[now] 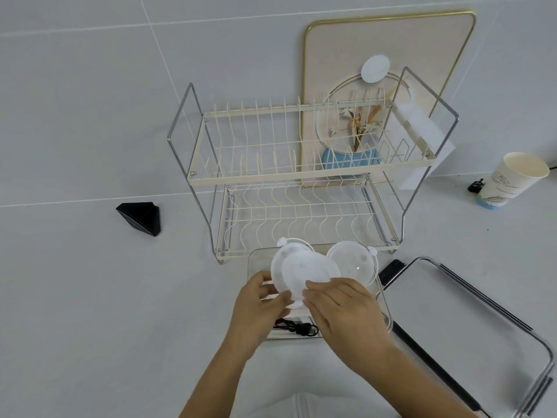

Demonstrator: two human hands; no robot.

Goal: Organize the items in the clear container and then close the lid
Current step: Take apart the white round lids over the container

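On the pale, smooth surface at far left sits a black wedge-shaped object [140, 217]. Centre: a two-tier dish rack [297, 176] of cream-coated wire on a bare metal frame, both tiers holding nothing; behind it leans a pink panel [422, 43] with a thin gold rim. Just in front of the rack stands the clear container [385, 312], rectangular with rounded corners, holding a coiled black cable [297, 327] near its front wall and a round translucent dish [351, 265] tilted at its back right. Over the container I hold a round translucent white lid [301, 271] with small tabs: my left hand [259, 303] pinches its lower left edge, and my right hand [340, 309] rests curled fingers on its lower right. To the right lies the container's flat lid [452, 300], clear-rimmed with dark seals, detached. Far right stands a paper cup [509, 184].
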